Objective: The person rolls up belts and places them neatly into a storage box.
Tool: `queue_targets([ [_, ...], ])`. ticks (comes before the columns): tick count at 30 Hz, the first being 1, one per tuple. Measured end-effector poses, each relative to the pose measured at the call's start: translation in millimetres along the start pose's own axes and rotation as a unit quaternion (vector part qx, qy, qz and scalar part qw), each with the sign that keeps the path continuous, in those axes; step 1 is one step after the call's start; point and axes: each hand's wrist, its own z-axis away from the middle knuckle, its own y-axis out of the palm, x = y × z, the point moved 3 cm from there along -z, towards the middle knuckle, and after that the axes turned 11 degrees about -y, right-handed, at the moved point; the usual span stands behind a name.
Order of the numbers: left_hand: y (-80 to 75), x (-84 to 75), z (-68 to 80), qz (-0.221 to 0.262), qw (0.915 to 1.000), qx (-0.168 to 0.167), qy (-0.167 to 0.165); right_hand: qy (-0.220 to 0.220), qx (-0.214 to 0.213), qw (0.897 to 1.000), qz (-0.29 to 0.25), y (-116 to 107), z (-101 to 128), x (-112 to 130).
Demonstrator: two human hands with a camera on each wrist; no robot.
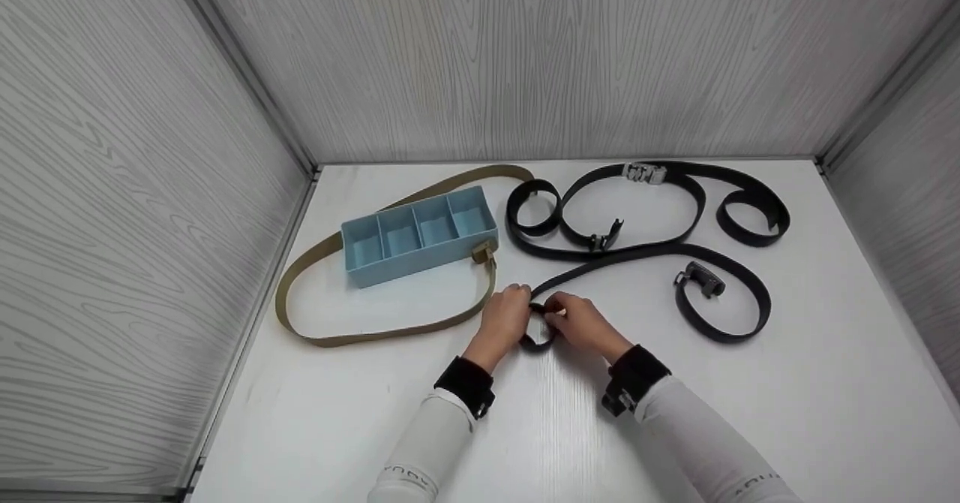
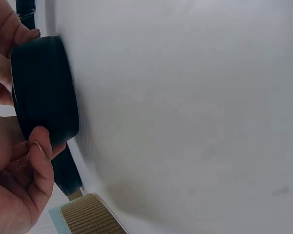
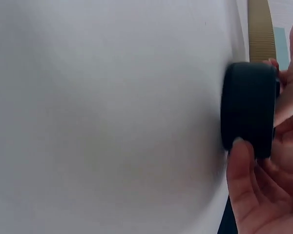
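Both hands are at the coiled end of a black belt (image 1: 537, 346), which stands on edge as a small loop on the white table. My left hand (image 1: 506, 314) pinches the loop's left side; in the left wrist view its thumb and fingers (image 2: 40, 161) grip the strap's edge. From the right, my right hand (image 1: 583, 324) holds the loop, its thumb (image 3: 241, 165) against the outer face in the right wrist view. The same belt runs back and right, curving round to a dark buckle (image 1: 705, 279).
A light blue four-part tray (image 1: 397, 263) stands left, within a looped tan belt (image 1: 390, 332). Behind the hands lies another black belt (image 1: 697, 210) with a silver buckle (image 1: 644, 173), beside a black coil (image 1: 535, 229). Grey panels (image 1: 525, 60) wall the table's back and sides.
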Motion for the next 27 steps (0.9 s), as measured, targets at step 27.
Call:
queue_targets([
  [27,-4.2,13.8,-1.7,-0.003,0.9972,0.050,-0.056,0.216,-0.044,0.938,0.268,-200,133,-115],
])
